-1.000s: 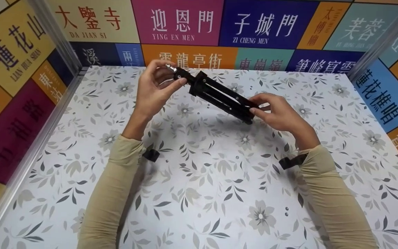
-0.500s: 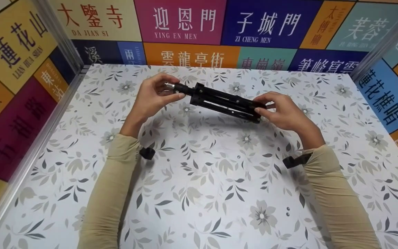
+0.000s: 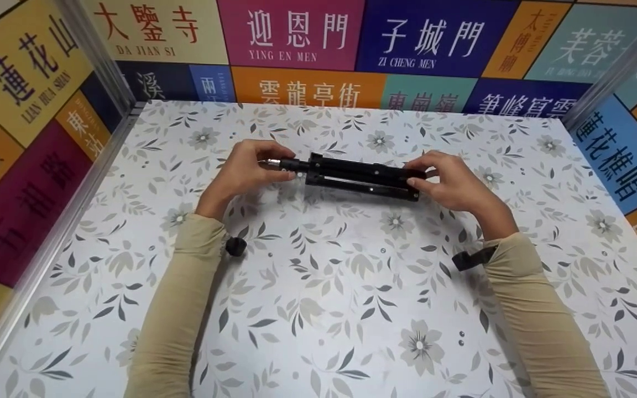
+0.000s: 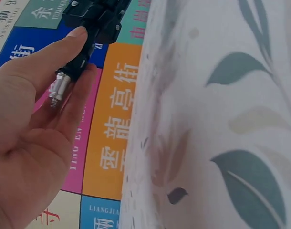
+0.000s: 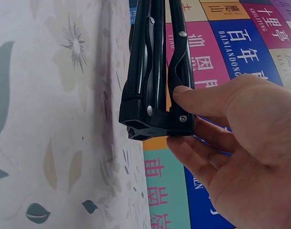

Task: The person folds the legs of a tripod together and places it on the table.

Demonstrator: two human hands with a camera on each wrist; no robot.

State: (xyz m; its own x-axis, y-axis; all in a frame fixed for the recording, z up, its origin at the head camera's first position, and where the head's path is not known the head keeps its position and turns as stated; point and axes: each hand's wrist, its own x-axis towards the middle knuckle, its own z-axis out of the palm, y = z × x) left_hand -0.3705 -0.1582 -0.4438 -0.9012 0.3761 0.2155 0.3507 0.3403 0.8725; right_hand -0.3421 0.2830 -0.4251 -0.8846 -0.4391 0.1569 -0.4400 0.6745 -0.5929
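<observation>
A folded black tripod stand [image 3: 360,168] is held nearly level above the far half of the table, its legs lying together. My left hand [image 3: 244,172] pinches the narrow neck at its left end. In the left wrist view the thumb and fingers press on the black neck, and a bare silver threaded tip [image 4: 59,88] points back toward the palm. At the other end, my right hand [image 3: 451,181] grips the leg ends. The right wrist view shows that thumb on one leg [image 5: 183,62], with fingers under the black end piece [image 5: 157,128].
Beneath lies a white table [image 3: 318,309] covered in a grey leaf and flower print. Panels with Chinese lettering [image 3: 291,33] wall in the back and both sides. A black wrist mount [image 3: 235,246] sits at the left cuff, another mount [image 3: 470,258] at the right.
The left hand has come down with the tripod's neck end, so the tripod has gone from steeply tilted to nearly level. The right hand has shifted slightly right, keeping its grip.
</observation>
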